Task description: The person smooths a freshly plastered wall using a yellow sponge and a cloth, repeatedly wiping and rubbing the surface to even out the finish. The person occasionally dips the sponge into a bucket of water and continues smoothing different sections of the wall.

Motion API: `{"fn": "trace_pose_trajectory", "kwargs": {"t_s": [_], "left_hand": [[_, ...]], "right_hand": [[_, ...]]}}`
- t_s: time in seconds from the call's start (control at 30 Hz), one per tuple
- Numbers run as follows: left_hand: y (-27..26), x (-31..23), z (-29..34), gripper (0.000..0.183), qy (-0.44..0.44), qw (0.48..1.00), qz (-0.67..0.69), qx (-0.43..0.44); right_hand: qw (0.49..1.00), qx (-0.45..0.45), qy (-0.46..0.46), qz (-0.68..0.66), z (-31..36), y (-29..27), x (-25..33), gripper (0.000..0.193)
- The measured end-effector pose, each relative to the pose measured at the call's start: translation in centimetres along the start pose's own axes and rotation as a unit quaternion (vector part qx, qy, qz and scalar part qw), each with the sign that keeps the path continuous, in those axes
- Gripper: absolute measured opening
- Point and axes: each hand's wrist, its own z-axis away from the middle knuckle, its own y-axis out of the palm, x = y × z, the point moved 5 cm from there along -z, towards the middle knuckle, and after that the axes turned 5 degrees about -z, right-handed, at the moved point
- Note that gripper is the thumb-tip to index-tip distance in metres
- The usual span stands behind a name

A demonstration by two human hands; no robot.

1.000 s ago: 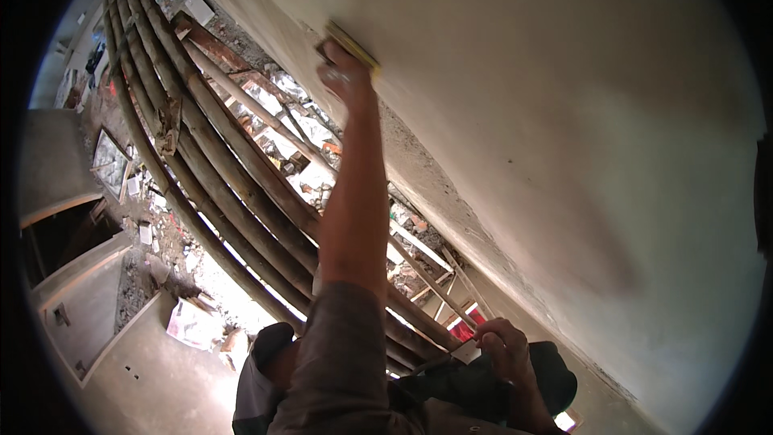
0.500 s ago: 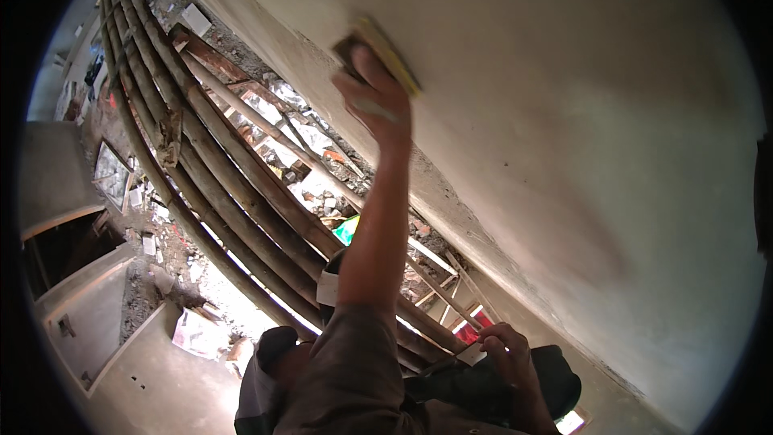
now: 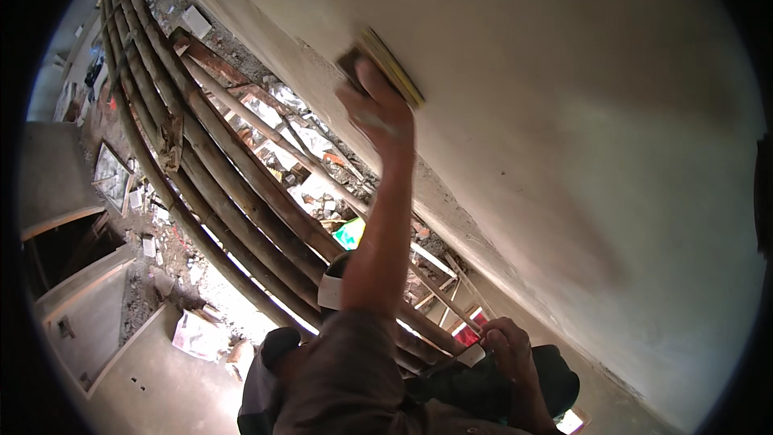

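Observation:
My left hand [image 3: 378,109] is closed round a hand float [image 3: 389,68], a brown block with a yellowish, sponge-like face. Its long face lies against, or very close to, the smooth plastered wall [image 3: 547,113]. My left arm reaches up across the middle of the view. At the lower right, my right hand [image 3: 509,346] is held near my body with its fingers curled. A flat piece with a pale face [image 3: 471,355] shows beside those fingers. What the right hand grips is mostly hidden.
Several long wooden poles [image 3: 229,181] run side by side along the wall, forming a raised platform under me. Rubble and scraps [image 3: 322,193] lie below, between poles and wall. A brown timber [image 3: 213,56] crosses near the top left. Grey low walls [image 3: 161,387] stand at the lower left.
My left hand and the float have slid a short way down and slightly right along the wall. My right hand has shifted only slightly.

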Motion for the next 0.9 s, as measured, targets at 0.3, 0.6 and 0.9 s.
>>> {"fn": "trace_pose_trajectory", "kwargs": {"t_s": [0.3,0.6,0.9], "left_hand": [[1.4,4.3,-0.7,0.067,-0.026,0.999,-0.016,0.045],[1.4,7.8,0.2,0.066,-0.054,0.995,-0.073,0.049],[0.4,13.7,8.1,0.077,-0.199,0.973,-0.029,0.117]], "right_hand": [[1.0,-0.005,0.015,-0.015,0.5,0.1,-0.6,0.018],[1.0,0.0,0.014,-0.023,1.2,-0.1,-0.3,0.017],[0.998,0.047,0.014,-0.027,2.9,-0.4,-2.2,0.019]]}}
